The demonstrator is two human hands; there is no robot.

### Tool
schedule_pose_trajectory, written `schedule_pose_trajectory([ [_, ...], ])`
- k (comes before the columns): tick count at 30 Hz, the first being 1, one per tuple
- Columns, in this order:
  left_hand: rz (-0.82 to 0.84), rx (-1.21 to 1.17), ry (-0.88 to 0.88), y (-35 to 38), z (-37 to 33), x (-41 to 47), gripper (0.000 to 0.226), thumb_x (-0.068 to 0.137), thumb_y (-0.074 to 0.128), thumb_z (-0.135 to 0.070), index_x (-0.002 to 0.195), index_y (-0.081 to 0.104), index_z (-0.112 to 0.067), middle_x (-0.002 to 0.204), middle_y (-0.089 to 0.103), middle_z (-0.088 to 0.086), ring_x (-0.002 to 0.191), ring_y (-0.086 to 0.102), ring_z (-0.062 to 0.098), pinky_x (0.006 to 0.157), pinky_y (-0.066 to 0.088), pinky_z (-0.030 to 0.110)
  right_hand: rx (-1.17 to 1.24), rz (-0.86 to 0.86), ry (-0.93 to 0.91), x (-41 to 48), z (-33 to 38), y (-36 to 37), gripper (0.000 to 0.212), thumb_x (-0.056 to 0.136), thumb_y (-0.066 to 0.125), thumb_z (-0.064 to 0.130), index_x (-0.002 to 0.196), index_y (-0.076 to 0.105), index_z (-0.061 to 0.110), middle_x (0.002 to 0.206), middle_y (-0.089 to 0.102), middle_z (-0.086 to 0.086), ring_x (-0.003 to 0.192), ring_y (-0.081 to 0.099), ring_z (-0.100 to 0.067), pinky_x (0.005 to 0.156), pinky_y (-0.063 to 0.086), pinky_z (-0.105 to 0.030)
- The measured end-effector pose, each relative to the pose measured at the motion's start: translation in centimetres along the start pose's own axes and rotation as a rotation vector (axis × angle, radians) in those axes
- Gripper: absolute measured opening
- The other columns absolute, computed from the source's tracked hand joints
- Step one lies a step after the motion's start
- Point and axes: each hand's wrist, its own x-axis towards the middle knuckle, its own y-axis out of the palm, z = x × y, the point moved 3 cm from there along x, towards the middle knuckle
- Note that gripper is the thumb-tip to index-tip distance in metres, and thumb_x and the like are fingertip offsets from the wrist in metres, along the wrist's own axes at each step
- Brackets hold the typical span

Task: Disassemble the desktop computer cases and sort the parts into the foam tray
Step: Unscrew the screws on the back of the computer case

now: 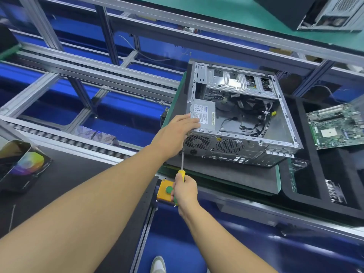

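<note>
On the factory-line counter (226,174) the opened case (226,148) lies under the left hand (177,133), pressed flat on its near corner, while the right hand (185,192) grips a screwdriver (181,174) just below, and the case looks heavy, rigid and sharp-edged, best held by its frame.

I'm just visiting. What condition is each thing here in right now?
computer case: lying on its side, side panel off.
power supply: still inside the case.
screwdriver: pointed at the case's rear corner.
circuit board: out, lying in the foam tray.
left hand: resting on the power supply.
right hand: gripping the screwdriver.
</note>
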Motion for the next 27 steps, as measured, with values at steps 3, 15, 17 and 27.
schedule_pose_trajectory([
  [3,0.004,0.003,0.008,0.0,0.0,0.0,0.058,0.094,0.055,0.007,0.144,0.052,-0.024,0.151,0.047,-0.014,0.146,0.027,0.01,0.109,0.042,0.029,-0.386,-0.141,-0.074,0.2,0.4,-0.4,0.024,0.105,0.043,0.033,0.093,0.049,0.013,0.091,0.059,-0.006,0.071,0.05,-0.019,0.055,0.037,-0.029],
  [15,0.072,-0.016,0.012,-0.2,0.6,0.4,0.057,0.097,0.052,0.004,0.145,0.051,-0.027,0.153,0.042,-0.017,0.147,0.023,0.007,0.113,0.038,0.033,0.241,0.335,0.157,0.7,0.4,-1.8,0.011,0.106,0.048,0.013,0.105,0.055,0.004,0.093,0.069,-0.012,0.086,0.067,-0.03,0.07,0.058,-0.042],
  [17,0.063,-0.025,-0.007,-0.1,0.4,0.4,0.058,0.097,0.052,0.004,0.145,0.05,-0.028,0.153,0.041,-0.018,0.147,0.021,0.005,0.112,0.041,0.034,0.148,0.269,0.113,0.8,0.3,-1.9,0.01,0.101,0.059,0.012,0.102,0.05,0.008,0.093,0.065,-0.011,0.068,0.07,-0.018,0.055,0.056,-0.034],
  [27,-0.044,-0.409,-0.731,2.8,2.6,-8.3,0.026,0.093,0.063,-0.027,0.115,0.055,-0.015,0.121,0.06,0.002,0.114,0.059,0.022,0.088,0.048,0.034,0.068,0.218,0.166,1.8,-0.2,-0.6,0.031,0.094,0.07,0.012,0.111,0.045,0.009,0.094,0.06,-0.013,0.071,0.061,-0.024,0.059,0.057,-0.036],
])
